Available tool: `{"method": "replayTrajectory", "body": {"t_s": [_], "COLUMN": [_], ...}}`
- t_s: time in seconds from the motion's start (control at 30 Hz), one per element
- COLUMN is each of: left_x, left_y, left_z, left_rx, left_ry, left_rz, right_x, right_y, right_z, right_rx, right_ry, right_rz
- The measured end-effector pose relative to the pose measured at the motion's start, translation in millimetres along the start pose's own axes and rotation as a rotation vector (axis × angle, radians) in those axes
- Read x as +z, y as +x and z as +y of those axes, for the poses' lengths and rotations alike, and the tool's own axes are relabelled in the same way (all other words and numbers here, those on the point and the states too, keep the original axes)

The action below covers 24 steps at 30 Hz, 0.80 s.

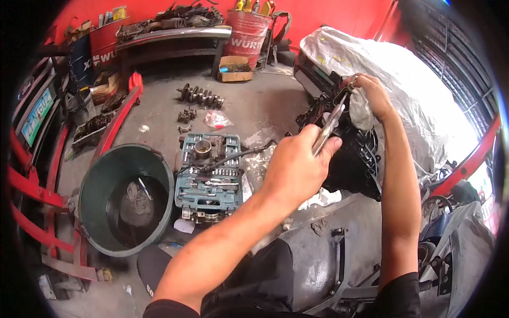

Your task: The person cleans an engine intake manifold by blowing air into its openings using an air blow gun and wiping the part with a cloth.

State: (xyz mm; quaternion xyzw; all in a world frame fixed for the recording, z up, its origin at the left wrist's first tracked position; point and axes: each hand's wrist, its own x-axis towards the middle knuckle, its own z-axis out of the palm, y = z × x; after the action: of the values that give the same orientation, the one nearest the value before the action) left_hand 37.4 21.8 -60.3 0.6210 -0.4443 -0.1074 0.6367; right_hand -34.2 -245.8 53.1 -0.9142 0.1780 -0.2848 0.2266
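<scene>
My left hand (297,168) is closed around the handles of metal pliers (330,127), whose tip points up toward a small part at the top of a black engine assembly (347,164). Up beside that tip, my right hand (371,95) has its fingers bent round the small part, which is mostly hidden. A pale cloth (361,109) hangs below the right palm. The engine assembly stands just beyond both hands.
A green tub (87,185) with dark liquid and a rag sits at the left, beside an open teal toolbox (208,197). Beyond are a crankshaft (200,97) and a cardboard box (235,77). A covered vehicle (408,100) stands at the right, red metal bars (114,127) at the left.
</scene>
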Motion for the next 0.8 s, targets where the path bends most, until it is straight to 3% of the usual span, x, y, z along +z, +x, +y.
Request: {"method": "replayTrajectory", "body": {"t_s": [0.13,0.3,0.43,0.57,0.8], "left_x": [-20,-28,-31,-33,-18], "left_y": [-51,-118,-122,-127,-95], "left_z": [-2,-16,-16,-15,-17], "left_rx": [-0.053,0.095,0.18,0.137,0.184], "left_ry": [-0.114,-0.093,-0.058,-0.073,-0.062], "left_rz": [0.008,0.12,0.132,0.114,0.106], "right_x": [-7,-9,0,3,-2], "right_y": [-2,6,2,-2,0], "right_z": [9,22,15,0,17], "right_rx": [-0.065,0.071,-0.003,0.167,0.072], "right_ry": [-0.071,0.358,0.448,0.55,0.472], "right_rz": [-0.029,-0.076,-0.053,-0.039,-0.062]}}
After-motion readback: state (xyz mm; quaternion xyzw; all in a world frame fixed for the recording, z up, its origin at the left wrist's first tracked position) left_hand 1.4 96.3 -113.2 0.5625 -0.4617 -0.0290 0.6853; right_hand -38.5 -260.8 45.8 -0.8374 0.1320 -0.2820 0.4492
